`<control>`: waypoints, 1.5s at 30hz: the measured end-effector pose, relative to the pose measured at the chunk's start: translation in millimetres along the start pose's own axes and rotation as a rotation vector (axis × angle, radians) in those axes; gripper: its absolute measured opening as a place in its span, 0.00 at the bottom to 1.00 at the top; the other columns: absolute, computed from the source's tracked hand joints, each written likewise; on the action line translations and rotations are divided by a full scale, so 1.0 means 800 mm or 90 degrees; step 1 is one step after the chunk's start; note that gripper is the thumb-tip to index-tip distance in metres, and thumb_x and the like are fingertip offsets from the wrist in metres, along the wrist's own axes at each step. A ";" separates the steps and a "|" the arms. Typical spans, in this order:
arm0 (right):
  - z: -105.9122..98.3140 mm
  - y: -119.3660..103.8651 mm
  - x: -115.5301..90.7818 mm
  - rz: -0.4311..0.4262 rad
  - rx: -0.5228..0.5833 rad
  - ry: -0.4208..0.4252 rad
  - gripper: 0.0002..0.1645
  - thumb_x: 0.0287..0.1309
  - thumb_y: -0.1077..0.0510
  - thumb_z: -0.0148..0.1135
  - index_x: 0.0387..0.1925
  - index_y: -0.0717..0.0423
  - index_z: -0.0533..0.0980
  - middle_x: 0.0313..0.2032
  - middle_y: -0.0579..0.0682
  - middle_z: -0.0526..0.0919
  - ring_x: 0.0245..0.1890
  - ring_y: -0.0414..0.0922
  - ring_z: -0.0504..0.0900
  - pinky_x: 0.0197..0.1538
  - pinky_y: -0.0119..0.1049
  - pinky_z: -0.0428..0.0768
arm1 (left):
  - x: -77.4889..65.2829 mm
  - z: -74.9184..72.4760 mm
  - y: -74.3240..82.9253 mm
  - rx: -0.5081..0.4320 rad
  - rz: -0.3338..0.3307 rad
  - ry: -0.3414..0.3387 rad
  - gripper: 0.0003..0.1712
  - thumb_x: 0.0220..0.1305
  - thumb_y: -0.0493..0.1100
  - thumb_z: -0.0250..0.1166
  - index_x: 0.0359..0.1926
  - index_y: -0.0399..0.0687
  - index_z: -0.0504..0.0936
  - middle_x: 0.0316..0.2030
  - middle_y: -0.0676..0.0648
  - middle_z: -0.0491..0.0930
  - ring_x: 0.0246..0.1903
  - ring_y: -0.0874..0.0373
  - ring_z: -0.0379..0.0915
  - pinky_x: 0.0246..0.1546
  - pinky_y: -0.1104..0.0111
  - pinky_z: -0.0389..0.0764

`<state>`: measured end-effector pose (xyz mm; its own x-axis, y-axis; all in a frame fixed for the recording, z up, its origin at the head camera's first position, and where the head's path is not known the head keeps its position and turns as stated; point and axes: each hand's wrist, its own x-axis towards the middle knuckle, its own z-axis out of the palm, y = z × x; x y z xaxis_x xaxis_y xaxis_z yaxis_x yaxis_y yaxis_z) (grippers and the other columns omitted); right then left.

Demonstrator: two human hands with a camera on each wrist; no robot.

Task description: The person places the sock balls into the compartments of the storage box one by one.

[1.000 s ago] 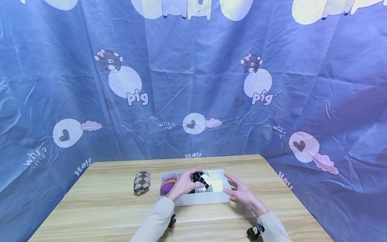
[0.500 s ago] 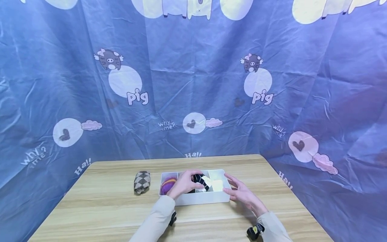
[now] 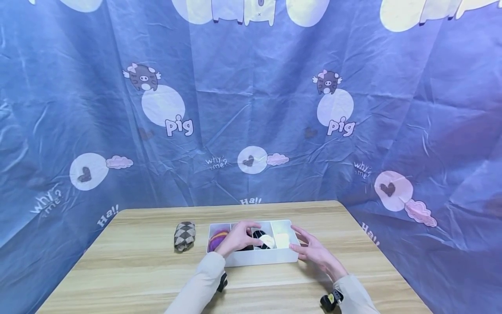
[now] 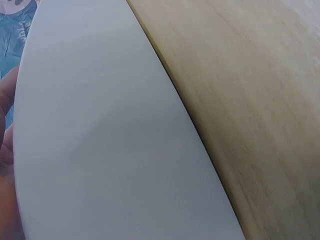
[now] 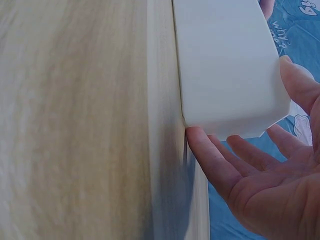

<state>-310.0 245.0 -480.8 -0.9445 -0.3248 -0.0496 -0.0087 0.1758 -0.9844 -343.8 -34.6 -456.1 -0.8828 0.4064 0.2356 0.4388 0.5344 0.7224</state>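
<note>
Head view: black-and-white bundle [image 3: 267, 240] inside white box [image 3: 262, 258], beside the parted fingers of my left hand [image 3: 237, 238]; my right hand [image 3: 315, 253], fingers extended, touches the box's right end.

Two hands [image 3: 237, 237] [image 3: 315, 253], one table [image 3: 137, 266], one four-compartment box [image 3: 262, 258]. One checkered bundle [image 3: 184, 236], one purple bundle [image 3: 217, 241], one black-and-white bundle [image 3: 264, 240], one half-hidden dark thing [image 3: 249, 247]

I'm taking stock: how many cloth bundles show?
4: a checkered bundle left of the white box; inside, a purple bundle, a black bundle mostly hidden by the left hand, and a black-and-white bundle. A pale patch at right is unclear; more may be hidden.
</note>
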 end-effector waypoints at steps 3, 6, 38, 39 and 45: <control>0.000 0.000 0.001 0.001 0.000 0.000 0.49 0.62 0.55 0.65 0.77 0.54 0.48 0.73 0.72 0.49 0.66 0.62 0.67 0.55 0.45 0.81 | -0.001 -0.001 -0.002 -0.024 -0.002 0.003 0.30 0.47 0.43 0.79 0.53 0.41 0.83 0.22 0.55 0.71 0.24 0.65 0.66 0.26 0.75 0.69; 0.000 0.000 0.001 0.001 0.002 -0.002 0.49 0.63 0.56 0.64 0.77 0.54 0.48 0.73 0.72 0.49 0.67 0.63 0.66 0.56 0.45 0.81 | -0.002 -0.002 -0.003 -0.036 -0.002 0.002 0.30 0.47 0.43 0.78 0.53 0.40 0.83 0.22 0.55 0.71 0.24 0.65 0.66 0.26 0.74 0.69; 0.002 0.004 -0.001 0.012 -0.012 0.017 0.48 0.62 0.56 0.65 0.76 0.52 0.50 0.73 0.71 0.49 0.69 0.71 0.58 0.58 0.52 0.78 | -0.054 -0.052 -0.035 -0.167 -0.009 0.134 0.23 0.54 0.42 0.75 0.51 0.40 0.84 0.37 0.43 0.86 0.31 0.64 0.75 0.34 0.75 0.76; 0.002 0.004 -0.001 0.014 -0.014 0.020 0.48 0.61 0.56 0.65 0.76 0.52 0.50 0.73 0.71 0.49 0.69 0.71 0.58 0.59 0.52 0.78 | -0.056 -0.055 -0.036 -0.170 -0.013 0.136 0.23 0.54 0.42 0.75 0.51 0.40 0.84 0.38 0.42 0.86 0.32 0.63 0.76 0.34 0.75 0.76; 0.002 0.003 0.000 0.009 -0.001 0.016 0.48 0.62 0.57 0.64 0.76 0.52 0.49 0.73 0.71 0.50 0.69 0.69 0.60 0.58 0.51 0.79 | -0.067 -0.078 -0.046 -0.189 -0.013 0.142 0.22 0.54 0.38 0.74 0.51 0.40 0.83 0.44 0.37 0.85 0.36 0.57 0.80 0.38 0.74 0.78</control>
<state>-309.7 244.2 -483.3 -0.9526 -0.2986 -0.0585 0.0033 0.1821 -0.9833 -323.0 -121.9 -454.8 -0.9203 0.2088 0.3308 0.3812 0.2895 0.8780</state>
